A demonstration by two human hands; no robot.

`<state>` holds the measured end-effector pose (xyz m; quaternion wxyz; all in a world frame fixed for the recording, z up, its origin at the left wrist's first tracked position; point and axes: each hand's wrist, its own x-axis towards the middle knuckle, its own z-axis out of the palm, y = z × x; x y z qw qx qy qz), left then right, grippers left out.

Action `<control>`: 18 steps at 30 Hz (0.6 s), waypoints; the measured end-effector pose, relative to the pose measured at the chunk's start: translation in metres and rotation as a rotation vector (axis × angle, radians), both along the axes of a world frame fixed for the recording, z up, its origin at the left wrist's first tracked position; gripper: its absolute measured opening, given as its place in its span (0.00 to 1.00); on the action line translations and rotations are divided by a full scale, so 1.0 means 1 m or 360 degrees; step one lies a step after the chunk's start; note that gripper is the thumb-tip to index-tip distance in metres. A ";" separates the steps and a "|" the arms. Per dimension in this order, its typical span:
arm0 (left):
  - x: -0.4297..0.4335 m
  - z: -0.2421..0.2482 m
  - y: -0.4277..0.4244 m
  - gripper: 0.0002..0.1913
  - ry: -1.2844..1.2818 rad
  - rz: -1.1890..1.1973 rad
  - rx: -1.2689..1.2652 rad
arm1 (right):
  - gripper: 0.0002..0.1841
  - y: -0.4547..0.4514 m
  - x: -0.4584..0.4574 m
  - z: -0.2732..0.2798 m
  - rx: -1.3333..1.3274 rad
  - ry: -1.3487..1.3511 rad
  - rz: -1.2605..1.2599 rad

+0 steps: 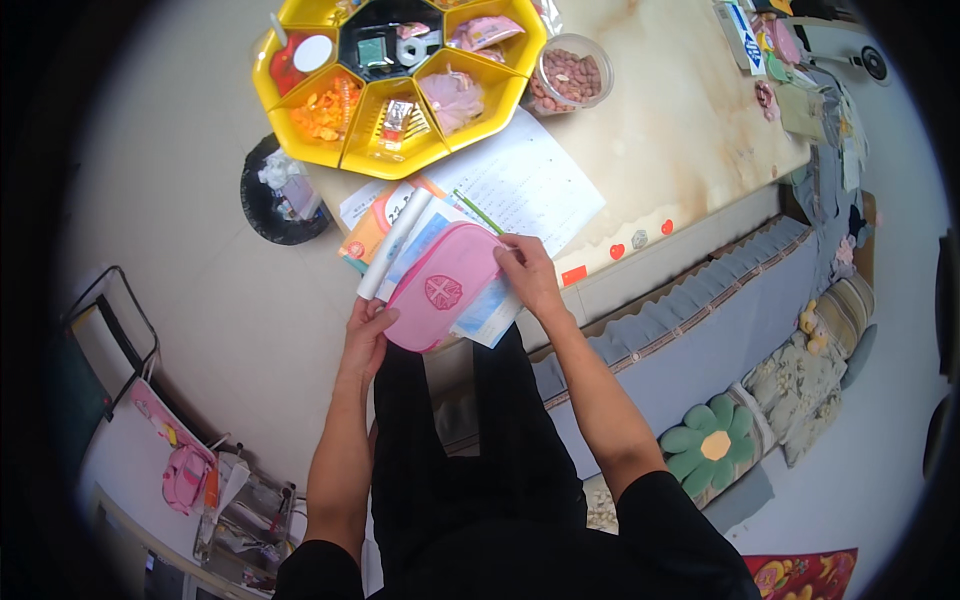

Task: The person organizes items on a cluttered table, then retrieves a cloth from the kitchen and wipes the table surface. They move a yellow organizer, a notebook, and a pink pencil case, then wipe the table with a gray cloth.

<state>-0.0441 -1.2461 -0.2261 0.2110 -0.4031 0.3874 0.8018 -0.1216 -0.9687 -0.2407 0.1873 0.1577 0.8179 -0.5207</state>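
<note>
Between my two hands is a pink zippered pouch [420,307] with a darker crest on its face. The fingers of my left hand [365,337] grip its lower left end, close to a white rolled tube [394,244]. At the pouch's upper right corner, my right hand [531,274] pinches the edge between thumb and fingers. Beneath the pouch lie a light blue booklet [487,319] and an orange booklet [358,244], partly covered. A green pencil [478,211] rests on printed paper sheets [540,176] just beyond.
A yellow compartment tray [390,161] with snacks stands on the marble-patterned table [675,112], beside a clear tub of peanuts [570,75]. A black waste bin [281,225] is on the floor at left. To the right runs a grey-covered sofa [697,315] with a green flower cushion [709,442].
</note>
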 end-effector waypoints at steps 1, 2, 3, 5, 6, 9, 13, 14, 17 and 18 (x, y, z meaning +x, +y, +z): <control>0.000 0.000 0.004 0.32 0.0030 -0.0070 -0.0091 | 0.14 0.004 0.002 -0.003 0.0125 0.0021 -0.0071; 0.001 0.000 0.007 0.32 0.0061 -0.0127 -0.0194 | 0.14 0.009 0.006 -0.005 0.0216 0.0094 -0.0127; 0.001 0.001 0.011 0.32 0.0067 -0.0152 -0.0236 | 0.13 0.015 0.011 -0.008 0.0296 0.0190 -0.0170; 0.000 0.004 0.018 0.33 0.0078 -0.0174 -0.0326 | 0.15 0.029 0.021 -0.014 0.0265 0.0034 -0.0522; -0.002 0.005 0.019 0.33 0.0101 -0.0175 -0.0406 | 0.15 0.035 0.026 -0.017 0.0262 -0.0055 -0.0725; -0.012 0.006 0.017 0.32 0.0128 -0.0167 -0.0554 | 0.20 0.051 0.038 -0.022 0.0151 -0.0365 -0.0995; -0.027 0.002 0.005 0.29 0.0019 -0.0198 -0.0635 | 0.23 0.059 0.041 -0.023 -0.0047 -0.0331 -0.0937; -0.030 0.000 0.003 0.29 -0.0016 -0.0174 -0.0632 | 0.23 0.058 0.041 -0.022 -0.0084 -0.0357 -0.0906; -0.035 -0.004 0.003 0.30 -0.0050 -0.0076 -0.0600 | 0.23 0.052 0.038 -0.017 -0.0177 -0.0465 -0.0831; -0.035 -0.006 0.003 0.31 -0.0054 -0.0053 -0.0588 | 0.23 0.050 0.037 -0.015 -0.0187 -0.0506 -0.0811</control>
